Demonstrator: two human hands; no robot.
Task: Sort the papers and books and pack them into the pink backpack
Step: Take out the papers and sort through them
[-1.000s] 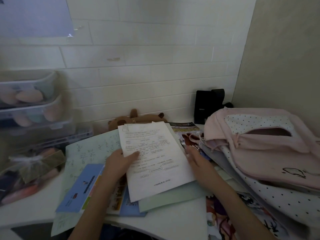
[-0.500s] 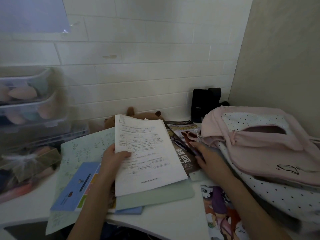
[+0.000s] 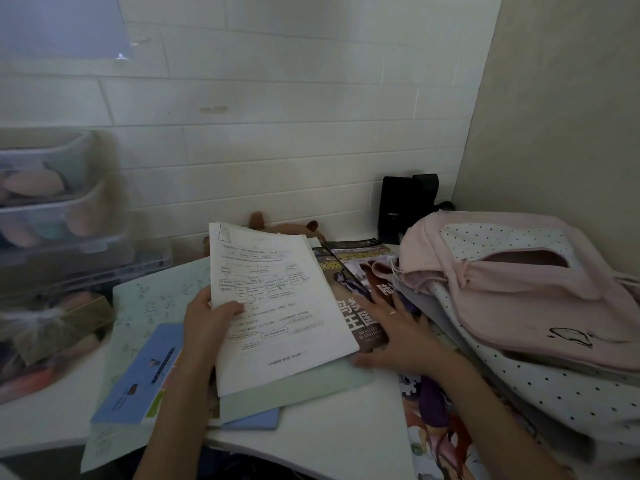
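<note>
Head view. The left hand (image 3: 204, 320) grips the left edge of a stapled set of printed worksheets (image 3: 277, 306), thumb on the top page and the remaining fingers behind it; the fingers are clamped on the sheets, and the far end of the set is tilted up off the pile. The top page carries printed flow-chart boxes.

The right hand (image 3: 398, 330) lies flat, fingers spread apart, on a dark-covered book (image 3: 349, 299) with large white Chinese characters; it holds nothing. A ring shows on one finger. The book lies just right of the worksheets and is partly covered by them. A second magazine (image 3: 363, 254) lies beyond it, touching the backpack.

Beneath the worksheets sit a pale green folder (image 3: 304, 386), a large green sheet with handwriting (image 3: 156, 299) and a blue booklet (image 3: 138, 375), all on the white counter (image 3: 329, 445). An illustrated cover (image 3: 436, 427) lies under the right forearm.

The pink backpack (image 3: 519, 278) lies on its side at the right end of the counter, on polka-dot fabric (image 3: 519, 386), its opening facing up.

Against the tiled wall stand a black speaker (image 3: 394, 209) and a brown plush toy (image 3: 287, 226). Clear storage drawers (image 3: 45, 188) stand at the left, blurred.
</note>
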